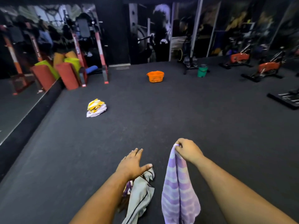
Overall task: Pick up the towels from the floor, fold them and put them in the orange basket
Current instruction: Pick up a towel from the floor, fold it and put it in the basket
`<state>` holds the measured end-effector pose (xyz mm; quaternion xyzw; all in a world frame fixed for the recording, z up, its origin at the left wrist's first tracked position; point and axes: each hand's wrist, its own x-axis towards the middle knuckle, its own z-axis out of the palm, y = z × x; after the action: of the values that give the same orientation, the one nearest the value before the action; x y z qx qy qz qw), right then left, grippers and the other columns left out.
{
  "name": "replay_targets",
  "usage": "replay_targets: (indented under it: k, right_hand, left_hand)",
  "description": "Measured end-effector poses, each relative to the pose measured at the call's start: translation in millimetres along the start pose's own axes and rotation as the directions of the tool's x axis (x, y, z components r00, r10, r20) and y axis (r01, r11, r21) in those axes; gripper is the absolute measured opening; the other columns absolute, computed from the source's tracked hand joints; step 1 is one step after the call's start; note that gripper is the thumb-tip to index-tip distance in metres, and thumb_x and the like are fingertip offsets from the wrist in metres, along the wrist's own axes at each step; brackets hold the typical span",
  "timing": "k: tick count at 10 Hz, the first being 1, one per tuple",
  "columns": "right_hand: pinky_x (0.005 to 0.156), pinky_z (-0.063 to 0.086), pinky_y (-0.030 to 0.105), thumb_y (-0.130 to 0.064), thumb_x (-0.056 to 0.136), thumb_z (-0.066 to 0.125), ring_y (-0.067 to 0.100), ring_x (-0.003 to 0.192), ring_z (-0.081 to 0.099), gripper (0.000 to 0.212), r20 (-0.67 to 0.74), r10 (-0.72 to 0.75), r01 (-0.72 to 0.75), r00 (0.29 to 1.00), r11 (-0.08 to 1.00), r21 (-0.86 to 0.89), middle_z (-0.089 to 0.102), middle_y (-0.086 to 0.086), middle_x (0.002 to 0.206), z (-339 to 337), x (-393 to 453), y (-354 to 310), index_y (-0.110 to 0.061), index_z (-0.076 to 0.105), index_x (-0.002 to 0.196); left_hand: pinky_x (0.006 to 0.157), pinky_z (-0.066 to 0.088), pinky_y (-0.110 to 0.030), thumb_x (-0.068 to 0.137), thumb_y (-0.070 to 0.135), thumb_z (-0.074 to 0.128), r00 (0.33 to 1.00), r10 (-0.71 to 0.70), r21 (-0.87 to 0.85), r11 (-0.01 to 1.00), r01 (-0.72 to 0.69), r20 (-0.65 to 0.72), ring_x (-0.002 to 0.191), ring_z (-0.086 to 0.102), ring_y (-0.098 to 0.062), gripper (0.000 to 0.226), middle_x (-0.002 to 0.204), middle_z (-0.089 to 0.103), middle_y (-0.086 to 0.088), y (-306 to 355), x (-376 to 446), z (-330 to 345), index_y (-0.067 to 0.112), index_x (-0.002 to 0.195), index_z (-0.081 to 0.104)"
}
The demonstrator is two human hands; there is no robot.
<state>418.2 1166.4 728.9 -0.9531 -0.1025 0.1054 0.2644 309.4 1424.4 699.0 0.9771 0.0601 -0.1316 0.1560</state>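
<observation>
Three towels are showing: right hand [187,150] is pinching the purple towel [179,191]; left hand [132,164] is hovering, fingers spread, above the grey towel [140,196]. Yellow towel [96,108] is lying between them and the orange basket [155,76].

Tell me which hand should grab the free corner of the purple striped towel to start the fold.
Left. The left hand is open and empty, while the right hand already pinches the purple striped towel.

Basket [155,76] far ahead, towel heap [96,108] nearer, left.

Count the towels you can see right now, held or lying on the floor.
3, maybe more hidden: a purple striped cloth towel hanging from the right hand, a grey piped towel beneath the left hand, and a crumpled yellow-and-white towel mid-floor left.
</observation>
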Motion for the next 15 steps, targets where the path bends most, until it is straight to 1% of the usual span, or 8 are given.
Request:
replay_targets:
  k: [1, 3, 5, 7, 9, 10, 12, 15]
  right_hand:
    - [0.072, 0.054, 0.035, -0.032, 0.092, 0.049, 0.019, 0.083, 0.065, 0.014, -0.034, 0.030, -0.029, 0.999, 1.000, 0.009, 0.068, -0.009, 0.087, -16, 29, 7, -0.030, 0.060, 0.084]
    - [0.071, 0.052, 0.035, -0.034, 0.093, 0.055, 0.015, 0.082, 0.063, 0.014, -0.125, 0.025, -0.021, 0.992, 0.999, 0.034, 0.064, -0.011, 0.087, -44, 122, 22, -0.033, 0.062, 0.080]
    - [0.087, 0.052, 0.036, -0.034, 0.092, 0.058, 0.012, 0.100, 0.056, 0.013, -0.194, -0.070, 0.070, 0.978, 0.998, -0.005, 0.057, -0.012, 0.093, -69, 239, 42, -0.034, 0.071, 0.086]
    - [0.083, 0.051, 0.035, -0.036, 0.093, 0.057, 0.014, 0.104, 0.056, 0.022, -0.132, -0.097, 0.092, 0.986, 0.995, -0.044, 0.060, -0.016, 0.090, -107, 356, 59, -0.040, 0.061, 0.071]
    - [0.077, 0.055, 0.036, -0.038, 0.093, 0.056, 0.011, 0.097, 0.058, 0.022, -0.094, -0.056, 0.055, 0.994, 0.998, -0.010, 0.066, -0.015, 0.087, -137, 453, 69, -0.040, 0.060, 0.071]
    - [0.074, 0.057, 0.036, -0.037, 0.093, 0.057, 0.010, 0.085, 0.064, 0.014, -0.079, -0.031, 0.030, 0.996, 1.000, -0.007, 0.068, -0.013, 0.086, -152, 518, 79, -0.037, 0.064, 0.081]
    - [0.071, 0.057, 0.035, -0.035, 0.095, 0.057, 0.006, 0.078, 0.064, 0.012, -0.101, -0.018, 0.017, 0.995, 1.000, -0.008, 0.068, -0.014, 0.083, -175, 630, 81, -0.034, 0.065, 0.086]
    - [0.068, 0.057, 0.034, -0.031, 0.095, 0.056, 0.003, 0.075, 0.064, 0.013, -0.139, 0.042, -0.042, 0.989, 0.999, 0.007, 0.069, -0.014, 0.082, -225, 784, 81, -0.036, 0.064, 0.085]
  left_hand:
    - [0.125, 0.021, -0.044, 0.071, 0.098, 0.023, 1.000, 0.024, 0.013, 1.000, -0.024, 0.011, 0.157, 0.011, -0.020, 0.118, 0.171, 0.006, -0.001, 5, 39, -21, 0.027, 0.163, 0.006]
    - [0.125, 0.022, -0.044, 0.052, 0.102, 0.011, 0.996, 0.088, 0.049, 0.995, -0.088, 0.006, 0.157, 0.009, -0.019, 0.134, 0.171, 0.003, 0.001, 21, 142, -54, 0.027, 0.163, 0.004]
    - [0.126, 0.020, -0.042, 0.074, 0.095, 0.027, 0.997, 0.069, 0.067, 0.995, -0.068, -0.020, 0.157, 0.007, -0.017, 0.114, 0.171, 0.001, 0.002, 49, 260, -86, 0.028, 0.163, 0.003]
    - [0.126, 0.019, -0.042, 0.062, 0.096, 0.018, 0.998, 0.044, 0.051, 0.998, -0.042, -0.047, 0.157, 0.006, -0.016, 0.123, 0.171, 0.001, 0.003, 87, 359, -120, 0.028, 0.163, 0.004]
    - [0.126, 0.017, -0.042, 0.052, 0.099, 0.010, 0.999, 0.034, 0.038, 0.999, -0.033, -0.038, 0.157, 0.005, -0.017, 0.132, 0.171, 0.000, 0.002, 110, 456, -142, 0.028, 0.163, 0.001]
    - [0.126, 0.017, -0.043, 0.056, 0.100, 0.013, 0.998, 0.049, 0.030, 0.998, -0.048, -0.029, 0.157, 0.004, -0.017, 0.129, 0.171, 0.000, 0.001, 117, 528, -150, 0.028, 0.163, 0.002]
    - [0.126, 0.017, -0.043, 0.086, 0.083, 0.040, 0.997, 0.068, 0.022, 0.997, -0.068, -0.022, 0.157, 0.004, -0.018, 0.103, 0.171, 0.001, 0.001, 117, 658, -174, 0.027, 0.163, 0.002]
    - [0.126, 0.019, -0.043, 0.087, 0.083, 0.041, 0.996, 0.093, 0.023, 0.995, -0.093, 0.002, 0.157, 0.005, -0.019, 0.102, 0.171, 0.001, 0.001, 124, 829, -243, 0.027, 0.163, 0.002]
